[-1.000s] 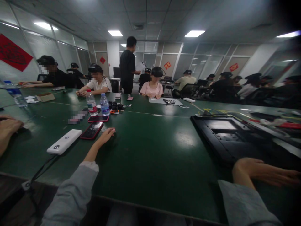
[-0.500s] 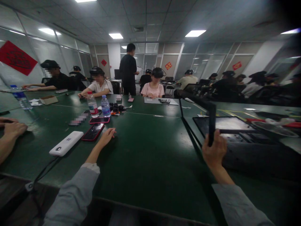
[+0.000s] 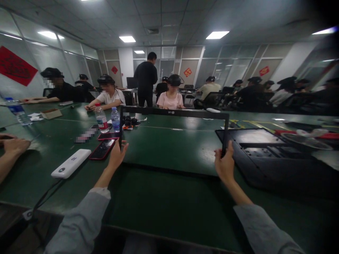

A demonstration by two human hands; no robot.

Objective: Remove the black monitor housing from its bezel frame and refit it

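Note:
A thin black monitor bezel (image 3: 148,110) with a small light logo on its top bar stands tilted up before me, the green table showing through its opening. My right hand (image 3: 224,164) is closed around its right side bar, thumb on the inner side. At the opposite side, my left hand (image 3: 116,155) holds the left bar, fingers partly curled around it and some of them hidden. To the right of my right hand lies a black monitor back cover (image 3: 288,169), flat on the table.
Left of my left hand lie a phone (image 3: 103,149) and a white power bank (image 3: 71,163) with a cable. Two bottles (image 3: 101,120) stand behind them. Another person's hands (image 3: 16,146) rest at the left edge. A round metal-rimmed object (image 3: 307,141) lies far right; people sit beyond.
The bezel has swung from the right to the middle and now faces me. My left hand, empty before, has taken its left bar. My right hand moved left with it.

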